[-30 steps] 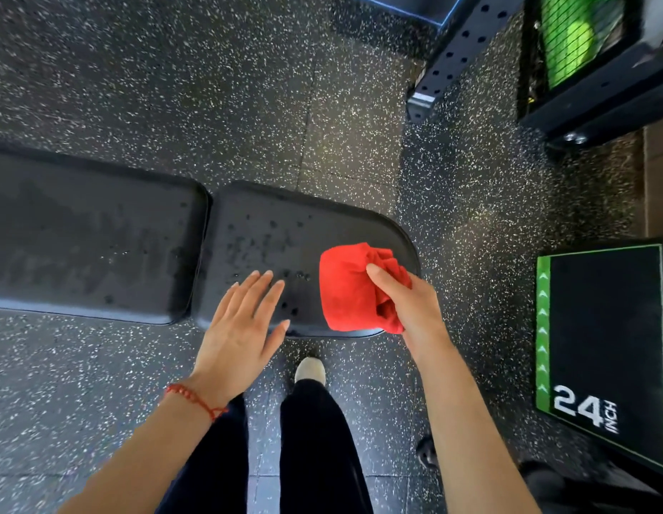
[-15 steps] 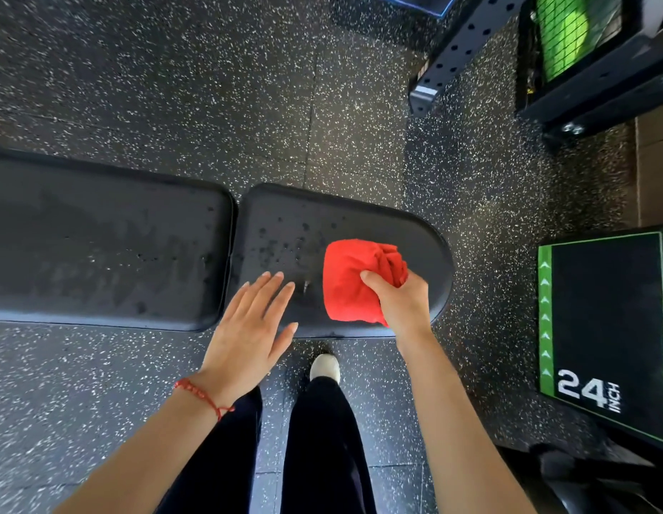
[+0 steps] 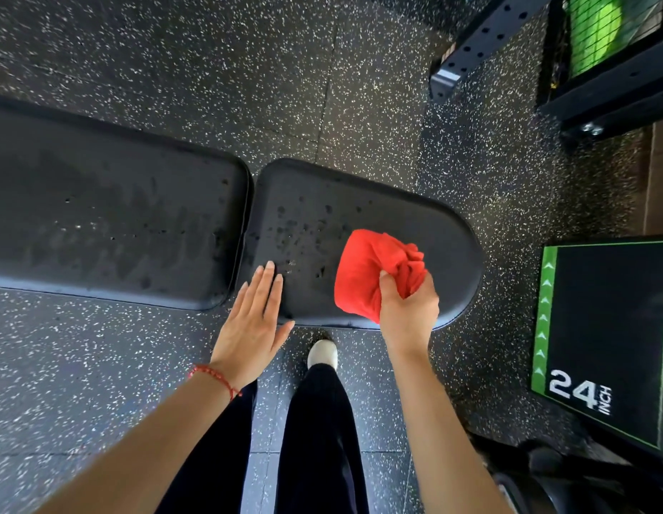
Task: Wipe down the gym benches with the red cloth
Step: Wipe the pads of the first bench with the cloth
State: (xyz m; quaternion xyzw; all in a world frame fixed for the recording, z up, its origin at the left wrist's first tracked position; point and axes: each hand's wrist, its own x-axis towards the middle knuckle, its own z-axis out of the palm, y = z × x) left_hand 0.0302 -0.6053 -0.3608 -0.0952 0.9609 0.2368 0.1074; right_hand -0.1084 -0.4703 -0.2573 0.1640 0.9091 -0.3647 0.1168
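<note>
Red cloth now bunched tighter & clenched in R hand on bench seat pad; L hand kept flat, fingers released.

Left hand: flat, palm down, fingers straight and close together, thumb splayed to the right; fingertips point up-frame. Left forearm runs in from bottom left, bare, thin red string bracelet on the wrist. Right hand: fingers curled, clenched on a bunched red cloth, knuckles up. Right forearm comes in from bottom right, bare, wrist roughly straight. Hands apart, not touching.
</note>
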